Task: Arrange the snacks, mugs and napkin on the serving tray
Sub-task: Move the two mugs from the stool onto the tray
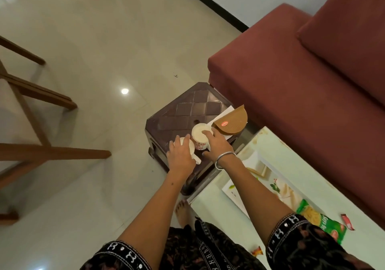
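Observation:
Two white mugs stand on a dark brown plastic stool (187,107). My left hand (181,155) is closed over the nearer mug (190,144), whose handle points toward me. My right hand (216,144) grips the rim and side of the farther mug (199,133), which has red print. A white napkin (224,113) lies at the stool's right edge under a brown semicircular snack box (231,122). A white floral serving tray (237,194) sits on the glass table. A green snack packet (320,222) and a red wrapper (346,220) lie further right.
A maroon sofa (302,78) stands behind the stool and the pale glass table (295,165). Wooden chair legs (41,153) are at the left on the shiny tile floor. A small orange wrapper (257,251) lies near the table's front. My bare foot (182,211) is below.

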### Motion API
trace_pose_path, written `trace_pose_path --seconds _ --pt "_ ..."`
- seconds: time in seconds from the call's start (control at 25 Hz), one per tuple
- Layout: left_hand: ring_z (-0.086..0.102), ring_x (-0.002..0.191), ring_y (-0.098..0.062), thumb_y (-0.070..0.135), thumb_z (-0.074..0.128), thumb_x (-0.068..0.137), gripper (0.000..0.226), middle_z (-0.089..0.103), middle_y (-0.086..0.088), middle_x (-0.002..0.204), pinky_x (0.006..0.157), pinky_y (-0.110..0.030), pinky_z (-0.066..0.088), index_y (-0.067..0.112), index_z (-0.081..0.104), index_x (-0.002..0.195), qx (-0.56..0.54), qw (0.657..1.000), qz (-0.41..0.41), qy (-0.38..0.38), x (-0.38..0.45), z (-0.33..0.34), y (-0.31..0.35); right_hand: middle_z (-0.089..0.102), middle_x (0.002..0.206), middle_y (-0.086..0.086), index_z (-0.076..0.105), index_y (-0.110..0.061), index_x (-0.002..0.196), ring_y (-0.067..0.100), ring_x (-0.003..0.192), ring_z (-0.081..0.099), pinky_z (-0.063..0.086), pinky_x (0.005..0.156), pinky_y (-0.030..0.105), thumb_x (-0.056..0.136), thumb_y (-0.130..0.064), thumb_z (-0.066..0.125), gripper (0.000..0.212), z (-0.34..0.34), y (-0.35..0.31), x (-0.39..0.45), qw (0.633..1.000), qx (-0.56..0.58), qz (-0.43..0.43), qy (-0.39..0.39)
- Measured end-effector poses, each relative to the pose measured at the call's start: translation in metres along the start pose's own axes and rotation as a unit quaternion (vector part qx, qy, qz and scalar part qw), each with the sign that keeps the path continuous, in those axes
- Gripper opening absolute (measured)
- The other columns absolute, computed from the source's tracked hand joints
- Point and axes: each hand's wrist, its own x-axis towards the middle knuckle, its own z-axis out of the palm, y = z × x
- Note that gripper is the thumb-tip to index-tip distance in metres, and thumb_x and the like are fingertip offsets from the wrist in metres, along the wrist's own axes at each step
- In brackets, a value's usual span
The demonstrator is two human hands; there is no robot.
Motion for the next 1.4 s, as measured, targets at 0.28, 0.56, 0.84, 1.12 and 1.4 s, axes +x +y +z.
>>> trace_pose_path --seconds 0.28,0.56,0.84,1.12,1.4 --pt "0.009 0.142 -0.039 0.011 0.074 0.074 0.093 0.015 -0.013 0.154 0.111 -0.056 0.028 0.024 0.014 0.144 0.027 0.996 0.026 -0.083 0.034 0.01 -0.013 0.012 0.156 0.009 0.022 -0.037 0.142 0.036 0.138 0.022 0.043 0.1 0.049 0.082 -0.017 0.066 0.077 0.013 -0.004 0.047 0.995 -0.091 -0.022 -0.038" --pt "0.039 0.119 -0.035 0.012 0.079 0.065 0.082 0.037 -0.012 0.131 0.089 -0.046 0.049 0.022 0.032 0.131 0.052 0.995 0.036 -0.08 0.049 0.012 -0.018 0.021 0.149 0.014 0.028 -0.038 0.138 0.043 0.128 0.032 0.043 0.098 0.049 0.081 -0.028 0.066 0.069 0.018 -0.007 0.07 0.994 -0.086 -0.007 -0.061" --pt "0.044 0.116 -0.034 0.017 0.082 0.062 0.081 0.042 -0.011 0.128 0.089 -0.045 0.05 0.02 0.037 0.129 0.052 0.995 0.017 -0.086 0.043 0.008 -0.009 0.038 0.133 0.014 0.036 -0.037 0.133 0.038 0.117 0.044 0.049 0.09 0.046 0.071 -0.028 0.076 0.075 0.004 -0.001 0.06 0.997 -0.062 0.0 -0.049" --pt "0.044 0.113 -0.034 0.018 0.08 0.064 0.074 0.041 -0.012 0.126 0.087 -0.044 0.049 0.019 0.04 0.126 0.047 0.995 0.036 -0.08 -0.016 0.022 0.04 0.042 0.13 0.012 0.039 -0.039 0.132 0.038 0.115 0.047 0.049 0.09 0.046 0.068 -0.035 0.076 0.075 -0.023 0.056 -0.009 0.997 -0.055 0.02 -0.04" --pt "0.047 0.112 -0.033 0.019 0.082 0.062 0.075 0.042 -0.011 0.125 0.084 -0.042 0.048 0.018 0.042 0.125 0.034 0.993 0.063 -0.097 -0.095 0.089 0.106 0.048 0.122 0.009 0.037 -0.039 0.133 0.034 0.108 0.055 0.051 0.088 0.041 0.06 -0.029 0.082 0.086 -0.036 0.16 -0.104 0.992 -0.114 0.037 -0.051"
